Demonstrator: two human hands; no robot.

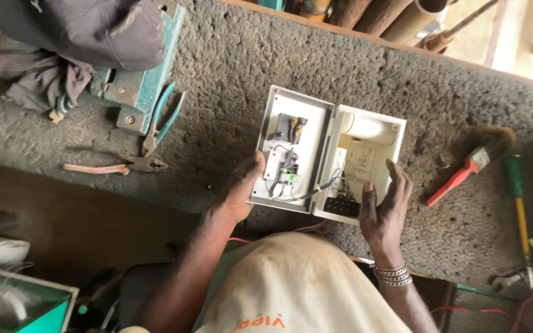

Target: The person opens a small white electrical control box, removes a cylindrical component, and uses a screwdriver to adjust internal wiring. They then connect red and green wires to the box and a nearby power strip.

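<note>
Two halves of a white electrical enclosure (328, 160) lie opened like a book near the front edge of the surface (235, 55), a rough dark mat, and you have both hands on it. Your left hand (240, 192) rests flat against the outer side of the left half, thumb up along its rim, fingers (255, 165) straight and close together rather than pinching anything. Your right hand (385, 206) cups the front right corner of the other half, fingers loosely spread and curled over its edge, with nothing gripped between them. Inside the left half sits a small circuit board with dark wires (291, 179) running across the hinge to a black terminal block (342, 206) in the right half. By my judgement you are at the stage of steadying and looking over the open box, not yet working on its parts, since neither hand holds a tool. Whatever comes next calls for one hand to keep the box from sliding on the mat while the other is freed, and for care that the wires crossing the hinge are not tugged. Your tools lie well apart: teal-handled pliers (163, 120) and red-handled pliers (115, 166) towards the left edge, a red-handled brush (473, 165) and a green-handled screwdriver (517, 197) towards the right edge. A heap of dark cloth (75, 37) fills the far left corner.
</note>
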